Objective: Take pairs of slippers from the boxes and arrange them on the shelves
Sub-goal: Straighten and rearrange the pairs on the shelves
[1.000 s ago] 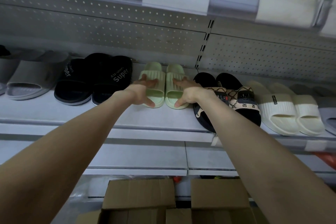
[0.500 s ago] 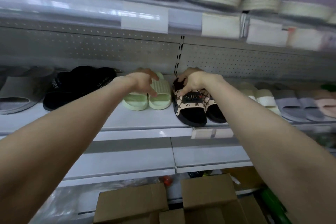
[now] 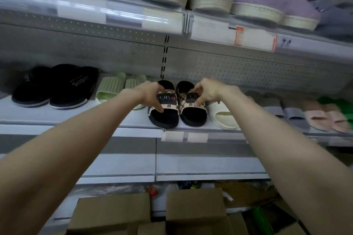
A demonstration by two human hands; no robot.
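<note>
Arms outstretched, left hand (image 3: 150,95) and right hand (image 3: 206,92) curled, pinching.

I saw a perforated back panel (image 3: 238,66) at twelve o'clock, a red-edged price tag (image 3: 256,38) at one o'clock, and a blurred green object (image 3: 262,218) at five o'clock.

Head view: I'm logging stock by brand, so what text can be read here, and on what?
"Super": on the upper of the black slipper.
"SMILE": on the strap patch of the left patterned slipper.
Right patterned slipper: similar patch, partly hidden by the right hand, not readable in full.
Small print above "Super" and the red-edged shelf tag: too blurred to read.
</note>
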